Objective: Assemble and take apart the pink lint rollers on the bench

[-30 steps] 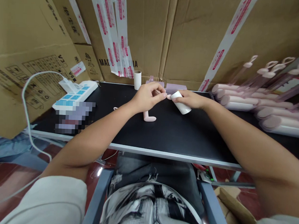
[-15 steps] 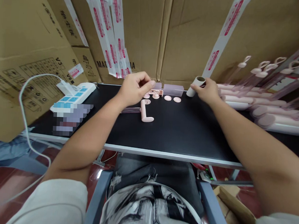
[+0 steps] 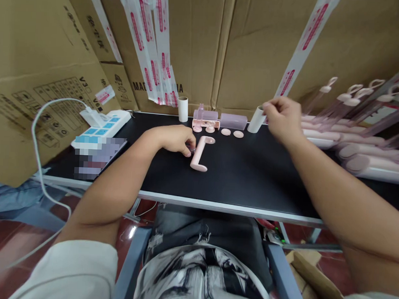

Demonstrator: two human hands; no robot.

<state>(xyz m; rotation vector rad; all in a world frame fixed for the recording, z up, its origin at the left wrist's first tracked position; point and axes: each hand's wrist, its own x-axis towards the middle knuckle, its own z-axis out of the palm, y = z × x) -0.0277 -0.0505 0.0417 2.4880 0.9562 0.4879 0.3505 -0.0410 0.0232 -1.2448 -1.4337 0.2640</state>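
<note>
My left hand (image 3: pixel 178 139) is closed at the near end of the clear handle of a pale pink lint roller frame (image 3: pixel 198 154). The frame is C-shaped with two rounded end arms, and most of the handle is hidden under the hand. My right hand (image 3: pixel 283 115) pinches the top rim of a white paper roll (image 3: pixel 256 120) with a cardboard core, which leans slightly to the right, its base at the table. Another white roll (image 3: pixel 183 110) stands upright at the back, left of the pink parts.
Translucent purple covers (image 3: pixel 234 121), a small pink tray part (image 3: pixel 205 124) and several round pink discs (image 3: pixel 238 134) lie along the back. Assembled lint rollers (image 3: pixel 367 163) are stacked at right. A power strip (image 3: pixel 103 127) with a white cable is at left; cardboard (image 3: pixel 256 50) walls the back.
My left hand has come down from above the pink parts to the frame's handle, and the frame has turned slightly. My right hand has shifted up to the white roll's rim.
</note>
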